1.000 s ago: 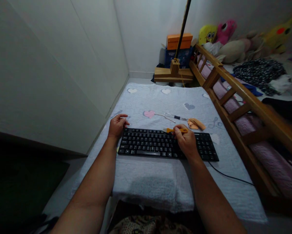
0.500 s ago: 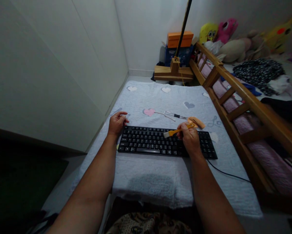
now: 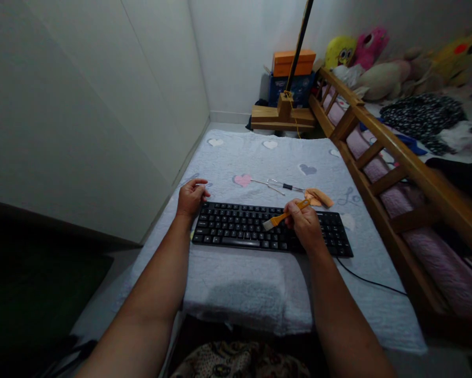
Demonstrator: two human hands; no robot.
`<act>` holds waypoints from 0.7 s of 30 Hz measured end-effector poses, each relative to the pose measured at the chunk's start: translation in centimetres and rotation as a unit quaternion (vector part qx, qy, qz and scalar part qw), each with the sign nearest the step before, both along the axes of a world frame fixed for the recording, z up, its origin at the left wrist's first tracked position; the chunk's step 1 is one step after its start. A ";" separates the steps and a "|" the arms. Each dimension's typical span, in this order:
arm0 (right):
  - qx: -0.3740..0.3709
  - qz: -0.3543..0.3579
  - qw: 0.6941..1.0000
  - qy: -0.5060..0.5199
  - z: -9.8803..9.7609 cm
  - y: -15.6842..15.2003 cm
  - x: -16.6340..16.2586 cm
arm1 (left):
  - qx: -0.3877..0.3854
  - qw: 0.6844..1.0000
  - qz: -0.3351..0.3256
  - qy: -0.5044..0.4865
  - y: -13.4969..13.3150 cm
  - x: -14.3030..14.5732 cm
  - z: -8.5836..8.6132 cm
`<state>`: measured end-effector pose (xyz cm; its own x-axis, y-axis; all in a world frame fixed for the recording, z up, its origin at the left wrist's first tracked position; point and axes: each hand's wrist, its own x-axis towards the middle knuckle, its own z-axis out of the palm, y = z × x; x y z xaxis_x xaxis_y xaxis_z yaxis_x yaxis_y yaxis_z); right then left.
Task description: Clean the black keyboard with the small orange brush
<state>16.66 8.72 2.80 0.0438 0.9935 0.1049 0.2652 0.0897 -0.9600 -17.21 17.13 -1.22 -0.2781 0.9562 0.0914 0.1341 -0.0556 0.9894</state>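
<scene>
We pinch a yellow-handled brush (image 3: 283, 217) in our right hand (image 3: 305, 224), bristles (image 3: 268, 225) angled down over a black keyboard (image 3: 231, 226) on a heart-patterned cloth (image 3: 243, 281); our left hand (image 3: 190, 199), loosely half-curled, sits beside the keyboard's far left corner.

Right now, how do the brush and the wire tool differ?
The brush has a yellow handle, the wire tool a black grip. The brush is in the right hand over the keyboard; the wire tool lies on the cloth. The brush ends in pale bristles, the wire tool in metal. Both are slender.
</scene>
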 end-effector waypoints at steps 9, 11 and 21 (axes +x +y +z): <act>0.040 0.019 0.998 -0.045 -0.4 -0.2 -1.7 | 0.004 1.000 -0.004 0.010 0.0 -0.1 0.0; 0.060 0.017 0.995 -0.075 -0.2 -0.3 -2.1 | 0.003 1.000 -0.002 0.009 0.0 -0.1 0.1; 0.141 -0.162 0.950 -0.225 -0.1 0.4 1.3 | -0.001 1.000 0.000 0.002 0.1 -0.2 -0.2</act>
<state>17.97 9.09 2.68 0.2303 0.8652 0.4454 0.7015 0.1696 -0.6922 -17.39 17.22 -1.39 -0.2773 0.9565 0.0907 0.1385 -0.0537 0.9889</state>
